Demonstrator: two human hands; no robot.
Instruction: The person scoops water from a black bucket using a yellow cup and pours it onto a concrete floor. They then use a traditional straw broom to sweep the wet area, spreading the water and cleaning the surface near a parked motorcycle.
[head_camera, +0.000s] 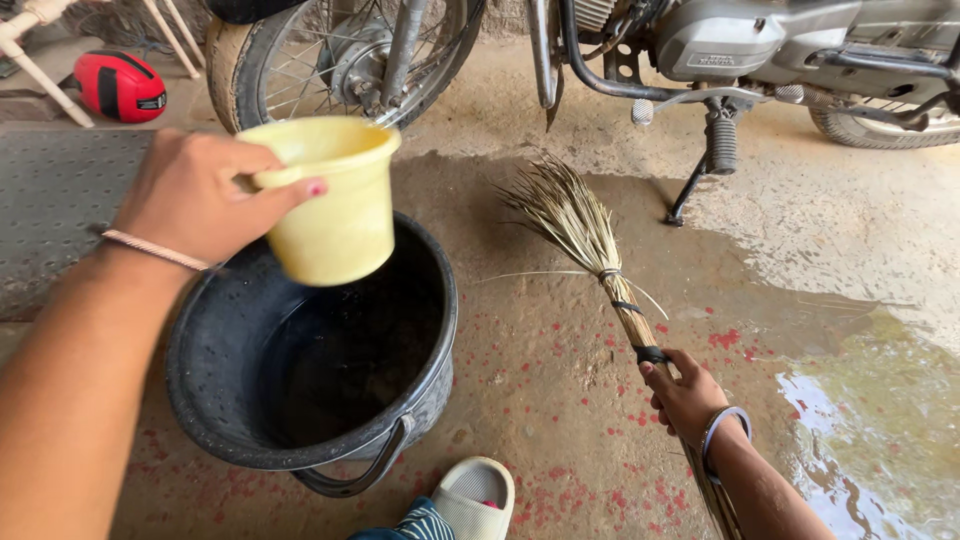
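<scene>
My left hand (195, 195) grips a pale yellow plastic mug (335, 205) by its rim and handle, holding it above a black bucket (215, 400). The bucket stands on the floor with dark water low inside it. My right hand (685, 395) is closed around the bound handle of a straw broom (590, 245). The broom's bristles fan out up and to the left, resting on the wet concrete floor.
A parked motorcycle spans the top: front wheel (340, 50), engine (750, 40), side stand (695, 170). A puddle (870, 400) spreads at the right. A red helmet (120, 87) lies top left beside a metal plate (55, 200). My sandalled foot (470, 500) shows at the bottom.
</scene>
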